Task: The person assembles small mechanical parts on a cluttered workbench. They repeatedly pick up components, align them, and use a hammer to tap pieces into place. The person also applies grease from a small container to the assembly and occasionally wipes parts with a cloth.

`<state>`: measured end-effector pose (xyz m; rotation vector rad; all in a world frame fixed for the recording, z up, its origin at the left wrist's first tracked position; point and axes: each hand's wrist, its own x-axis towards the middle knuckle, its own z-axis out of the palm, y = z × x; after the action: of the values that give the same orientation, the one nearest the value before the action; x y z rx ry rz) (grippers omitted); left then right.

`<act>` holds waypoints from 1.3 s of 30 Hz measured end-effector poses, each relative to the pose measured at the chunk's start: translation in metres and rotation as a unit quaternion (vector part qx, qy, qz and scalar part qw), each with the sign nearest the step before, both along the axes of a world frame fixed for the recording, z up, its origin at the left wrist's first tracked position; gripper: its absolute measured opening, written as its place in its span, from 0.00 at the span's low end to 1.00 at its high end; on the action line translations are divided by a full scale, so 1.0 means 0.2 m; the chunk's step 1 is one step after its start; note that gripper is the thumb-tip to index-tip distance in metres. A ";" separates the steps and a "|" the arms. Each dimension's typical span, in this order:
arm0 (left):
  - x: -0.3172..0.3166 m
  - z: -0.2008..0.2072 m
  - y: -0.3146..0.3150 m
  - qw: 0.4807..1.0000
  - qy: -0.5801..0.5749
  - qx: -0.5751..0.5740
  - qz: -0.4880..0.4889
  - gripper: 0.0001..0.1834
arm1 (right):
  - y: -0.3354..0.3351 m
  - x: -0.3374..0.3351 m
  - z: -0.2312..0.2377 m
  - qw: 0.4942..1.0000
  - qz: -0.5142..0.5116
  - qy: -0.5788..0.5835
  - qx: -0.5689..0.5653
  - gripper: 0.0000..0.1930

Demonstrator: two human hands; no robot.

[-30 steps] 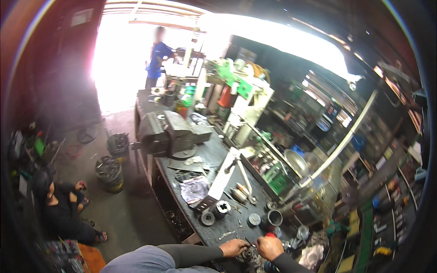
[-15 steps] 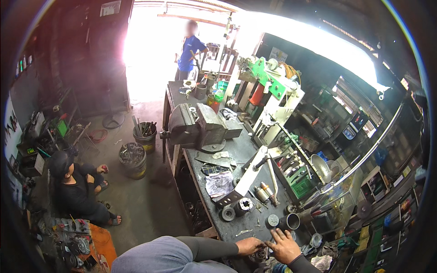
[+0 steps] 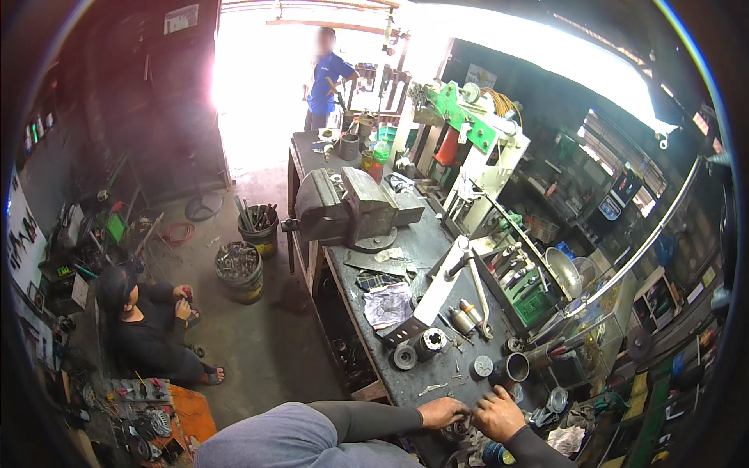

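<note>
At the near end of the workbench (image 3: 425, 242), the left hand (image 3: 441, 411) and right hand (image 3: 499, 413) both close around a small dark metal part (image 3: 459, 428), just beside the near edge. The part is mostly hidden between the hands, so its shape, long axis and heading cannot be made out. A short steel pipe section (image 3: 515, 366) lies just beyond, its open end facing left.

Your head has tipped up and swung over the last second, so the bench vise (image 3: 349, 209), which sat left of centre and higher in the picture, now lies near the middle, and the person crouched on the floor (image 3: 144, 324) has come fully into sight at the left. Your left hand (image 3: 441, 412) and right hand (image 3: 498, 415) have shifted rightward along the near edge of the workbench (image 3: 413, 249). The right hand, earlier spread flat, is now curled beside the left over the small metal parts (image 3: 460, 427).
</note>
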<state>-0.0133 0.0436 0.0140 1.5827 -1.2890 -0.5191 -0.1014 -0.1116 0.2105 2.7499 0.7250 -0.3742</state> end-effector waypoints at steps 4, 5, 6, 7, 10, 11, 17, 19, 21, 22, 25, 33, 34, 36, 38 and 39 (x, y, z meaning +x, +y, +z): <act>-0.02 0.00 -0.05 1.000 -0.004 -0.001 -0.028 0.17 | -0.15 -0.04 -0.43 0.906 -0.413 0.009 0.089 0.15; -0.02 -0.06 -0.05 1.000 -0.011 -0.012 0.000 0.17 | -0.11 0.00 -0.36 0.909 -0.404 -0.005 0.104 0.14; -0.01 -0.07 -0.02 1.000 -0.010 -0.004 0.013 0.16 | -0.05 0.06 -0.20 0.910 -0.396 -0.012 0.124 0.14; 0.00 -0.09 -0.01 1.000 -0.007 0.003 0.016 0.16 | 0.01 0.08 -0.05 0.934 -0.339 -0.012 0.107 0.14; 0.00 -0.05 0.00 1.000 -0.008 0.003 0.014 0.16 | 0.06 0.05 0.22 0.989 0.002 -0.147 0.018 0.20; 0.01 -0.06 -0.01 1.000 -0.008 -0.015 0.011 0.16 | 0.03 0.02 0.16 0.998 -0.018 -0.055 0.024 0.21; -0.03 -0.04 -0.02 1.000 -0.016 0.001 0.009 0.15 | -0.03 -0.04 -0.31 0.895 -0.395 0.011 0.204 0.17; -0.02 -0.07 -0.02 1.000 -0.018 0.003 0.012 0.16 | -0.01 -0.01 -0.19 0.906 -0.385 -0.018 0.174 0.15; -0.01 -0.06 -0.02 1.000 -0.021 -0.003 0.009 0.17 | 0.03 -0.01 0.03 0.947 -0.263 -0.119 0.140 0.17; 0.00 -0.06 -0.02 1.000 -0.017 -0.002 0.011 0.17 | 0.02 0.00 0.08 0.973 -0.167 -0.115 0.112 0.19; -0.01 -0.05 -0.01 1.000 -0.010 0.010 0.008 0.17 | 0.02 0.00 0.09 0.991 -0.077 -0.077 0.079 0.18; 0.01 -0.04 0.00 1.000 -0.006 0.028 0.003 0.18 | 0.05 0.07 0.07 0.949 -0.260 -0.098 0.149 0.14; 0.00 -0.05 -0.01 1.000 -0.002 0.026 0.000 0.18 | 0.07 0.06 0.14 0.965 -0.163 -0.165 0.120 0.12; -0.01 -0.07 -0.01 1.000 -0.018 0.009 0.019 0.17 | 0.04 0.04 0.13 0.985 -0.010 -0.147 0.087 0.11; -0.02 -0.07 -0.01 1.000 -0.024 0.011 0.015 0.17 | -0.03 0.00 0.00 0.996 0.025 -0.047 0.071 0.12; -0.02 -0.07 -0.02 1.000 -0.021 0.019 0.004 0.17 | -0.01 -0.01 -0.09 0.992 -0.105 -0.009 0.070 0.13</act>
<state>-0.0167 0.0396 0.0001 1.6372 -1.3108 -0.5102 -0.1037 -0.1145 0.1931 2.9686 0.4746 -0.3516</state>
